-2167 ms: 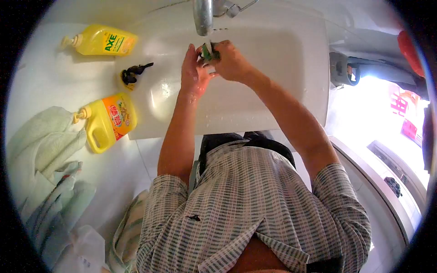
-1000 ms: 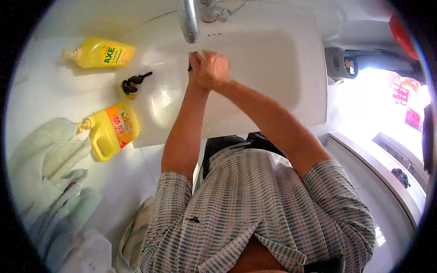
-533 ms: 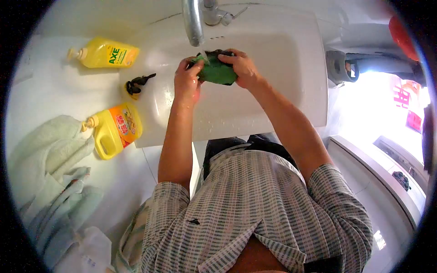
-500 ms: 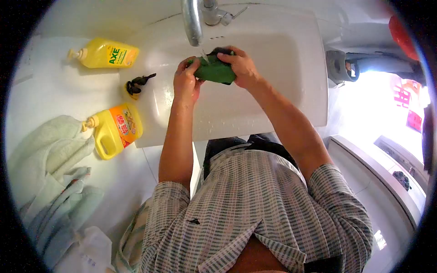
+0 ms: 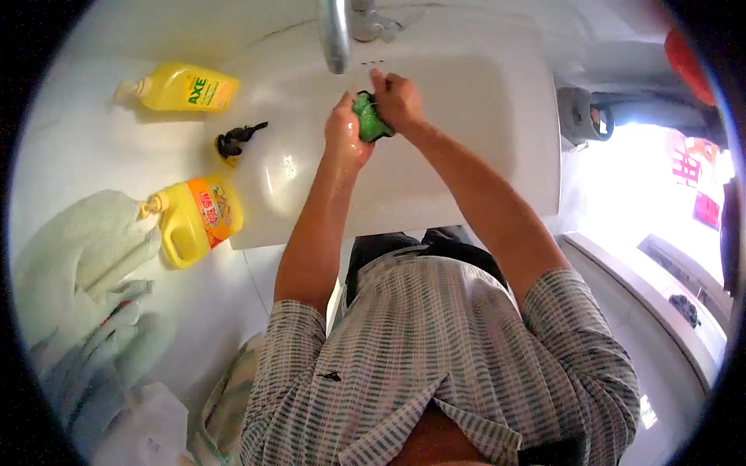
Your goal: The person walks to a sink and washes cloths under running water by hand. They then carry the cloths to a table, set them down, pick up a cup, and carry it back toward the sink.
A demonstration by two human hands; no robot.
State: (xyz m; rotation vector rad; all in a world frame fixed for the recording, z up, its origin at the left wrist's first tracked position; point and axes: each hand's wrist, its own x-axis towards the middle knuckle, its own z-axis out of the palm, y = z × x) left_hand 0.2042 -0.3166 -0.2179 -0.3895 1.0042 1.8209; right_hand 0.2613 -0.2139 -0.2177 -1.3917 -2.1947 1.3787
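A wet green cloth (image 5: 371, 120) with dark edges is bunched between my two hands over the white sink (image 5: 466, 179). My left hand (image 5: 346, 133) is wrapped round its left side, thumb up. My right hand (image 5: 399, 101) presses on its right side with the fingers curled. The metal faucet (image 5: 334, 39) hangs just above and to the left of both hands. Parts of the fingers are hidden by the cloth and slightly blurred.
Left of the basin lie a yellow AXE pump bottle (image 5: 190, 87), a black and yellow item (image 5: 233, 141) and a yellow jug with a pump (image 5: 200, 221). Pale towels (image 5: 85, 248) hang at the far left. A grey object (image 5: 576, 115) adjoins the sink's right edge.
The green cloth was spread flat between both hands under the faucet; now it is crumpled smaller. My left hand has moved right, closer to my right hand.
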